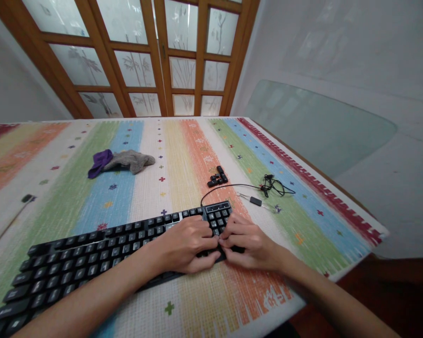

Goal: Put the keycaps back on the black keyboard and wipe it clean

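Note:
A black keyboard (91,253) lies slantwise on the striped tablecloth (183,155), its number pad at the right end. My left hand (186,244) rests on the keys beside the number pad, fingers curled and pinched toward the right. My right hand (248,241) meets it fingertip to fingertip at the number pad's lower edge, fingers also pinched. What the fingertips hold is hidden. Several loose black keycaps (217,177) lie in a small pile beyond the keyboard. The keyboard's cable (229,186) runs to a tangled coil (273,184).
A small wire tool with a dark handle (255,201) lies right of the keycaps. A purple cloth (99,162) and a grey cloth (129,161) sit at the far left. The table's right edge (338,197) is near; wooden glazed doors (162,56) stand behind.

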`<state>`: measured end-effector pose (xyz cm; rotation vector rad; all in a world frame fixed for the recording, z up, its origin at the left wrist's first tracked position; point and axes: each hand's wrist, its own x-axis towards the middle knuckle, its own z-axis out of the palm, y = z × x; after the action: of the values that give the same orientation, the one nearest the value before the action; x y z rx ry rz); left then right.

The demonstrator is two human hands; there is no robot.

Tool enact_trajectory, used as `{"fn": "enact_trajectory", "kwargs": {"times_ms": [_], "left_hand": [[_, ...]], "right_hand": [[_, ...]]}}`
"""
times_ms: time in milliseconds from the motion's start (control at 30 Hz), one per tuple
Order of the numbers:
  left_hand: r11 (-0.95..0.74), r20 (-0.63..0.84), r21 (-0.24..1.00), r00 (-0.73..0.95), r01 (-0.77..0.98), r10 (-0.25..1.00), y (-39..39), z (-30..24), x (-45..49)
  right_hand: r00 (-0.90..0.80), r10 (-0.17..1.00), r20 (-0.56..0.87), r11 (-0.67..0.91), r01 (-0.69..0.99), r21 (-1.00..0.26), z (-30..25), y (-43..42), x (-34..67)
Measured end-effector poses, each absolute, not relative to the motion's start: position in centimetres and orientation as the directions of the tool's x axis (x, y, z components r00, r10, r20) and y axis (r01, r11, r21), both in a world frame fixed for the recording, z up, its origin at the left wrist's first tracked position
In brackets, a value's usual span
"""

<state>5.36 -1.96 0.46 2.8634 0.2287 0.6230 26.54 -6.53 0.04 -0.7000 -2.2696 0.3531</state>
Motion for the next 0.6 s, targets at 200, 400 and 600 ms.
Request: {"fn": "enact_trajectory", "kwargs": {"times_ms": [200,400,600], "left_hand": [[-0.964,0.394,0.245,0.899,0.1,0.193,-2.0,0.6,5.4],[-0.963,0.377,0.25,0.907,0.098,0.19,-1.9,0.3,5.4],[-0.971,0.391,0.221,0.903,0.094,0.176,-2.0,0.0,5.4]], "right_hand": [[-0.588,0.608,0.533,0.792,0.405,-0.457,0.0,-6.7,26.3],[-0.609,0.645,0.462,0.762,0.464,-0.452,0.2,-6.7,26.1],[-0.674,0.647,0.357,0.74,0.443,-0.506,1.7,-6.1,26.3]]}}
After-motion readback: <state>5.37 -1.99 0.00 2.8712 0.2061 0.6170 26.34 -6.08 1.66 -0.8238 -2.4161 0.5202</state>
